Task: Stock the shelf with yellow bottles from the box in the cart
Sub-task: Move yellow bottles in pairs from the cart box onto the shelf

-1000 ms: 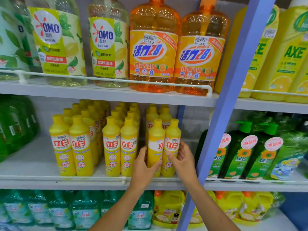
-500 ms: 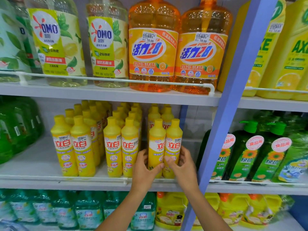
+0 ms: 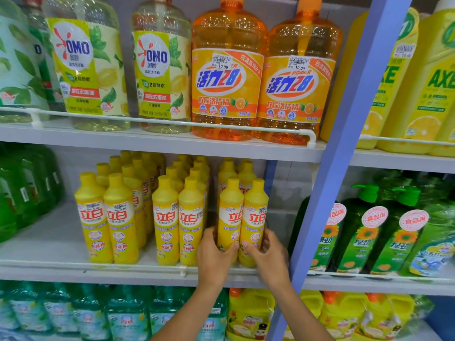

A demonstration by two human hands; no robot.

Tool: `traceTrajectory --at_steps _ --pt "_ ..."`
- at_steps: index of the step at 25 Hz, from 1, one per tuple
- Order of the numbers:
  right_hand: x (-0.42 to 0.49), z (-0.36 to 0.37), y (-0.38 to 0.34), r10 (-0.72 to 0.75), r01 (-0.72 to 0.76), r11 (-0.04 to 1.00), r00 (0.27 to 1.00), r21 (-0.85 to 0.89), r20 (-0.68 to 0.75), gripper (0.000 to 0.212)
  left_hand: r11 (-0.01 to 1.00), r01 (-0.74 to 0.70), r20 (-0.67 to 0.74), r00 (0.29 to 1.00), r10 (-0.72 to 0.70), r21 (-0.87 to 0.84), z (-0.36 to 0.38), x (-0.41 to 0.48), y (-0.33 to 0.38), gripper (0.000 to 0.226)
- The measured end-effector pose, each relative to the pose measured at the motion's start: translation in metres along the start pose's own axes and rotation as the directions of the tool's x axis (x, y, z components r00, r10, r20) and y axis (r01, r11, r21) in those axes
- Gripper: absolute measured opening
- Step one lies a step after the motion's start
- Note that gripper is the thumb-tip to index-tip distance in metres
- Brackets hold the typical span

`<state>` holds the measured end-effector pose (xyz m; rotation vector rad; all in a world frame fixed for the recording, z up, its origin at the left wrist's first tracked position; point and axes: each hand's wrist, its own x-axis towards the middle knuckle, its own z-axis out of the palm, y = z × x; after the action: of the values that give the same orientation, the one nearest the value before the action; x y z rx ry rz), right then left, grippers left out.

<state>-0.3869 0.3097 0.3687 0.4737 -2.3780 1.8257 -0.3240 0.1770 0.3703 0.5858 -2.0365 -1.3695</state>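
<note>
Yellow bottles (image 3: 230, 212): slim, glossy plastic.
Left hand (image 3: 213, 257): grasps one.
Right hand (image 3: 269, 254): grasps its neighbour.
Change: grips sit lower.

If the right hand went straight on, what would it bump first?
The right hand grips the front yellow bottle; going on, it would likely press that into the bottle behind. Depth unclear.

Bright, even light; the shelf (image 3: 39, 237) is softly shadowed at its back. Edges bow, and the green bottles (image 3: 22, 193) at left blur.
</note>
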Motion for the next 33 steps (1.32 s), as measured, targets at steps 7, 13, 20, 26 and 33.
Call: traceTrajectory --at_steps 7,13,20,26,33 --pt "0.02 0.011 -0.004 0.002 -0.006 0.996 0.999 -0.088 -0.048 0.063 0.995 0.007 0.021 1.0 -0.009 0.103 0.008 0.015 0.005 0.042" --pt "0.027 0.012 0.006 0.05 -0.045 0.98 0.999 -0.191 0.019 0.06 0.989 0.054 -0.029 0.998 -0.051 0.139 0.016 0.022 0.005 0.051" --pt "0.045 0.024 0.004 0.067 -0.061 0.962 0.998 -0.267 0.014 0.058 0.984 0.055 -0.062 0.997 -0.045 0.168 0.023 0.035 0.001 0.038" --pt "0.059 0.031 0.009 0.08 -0.074 0.958 0.997 -0.277 0.011 0.056 0.975 0.059 -0.087 0.995 -0.041 0.216 0.032 0.045 0.0 0.035" --pt "0.065 0.034 0.013 0.055 -0.052 0.972 0.998 -0.23 0.006 0.051 0.969 0.036 -0.101 0.995 -0.012 0.246 0.039 0.052 -0.005 0.041"
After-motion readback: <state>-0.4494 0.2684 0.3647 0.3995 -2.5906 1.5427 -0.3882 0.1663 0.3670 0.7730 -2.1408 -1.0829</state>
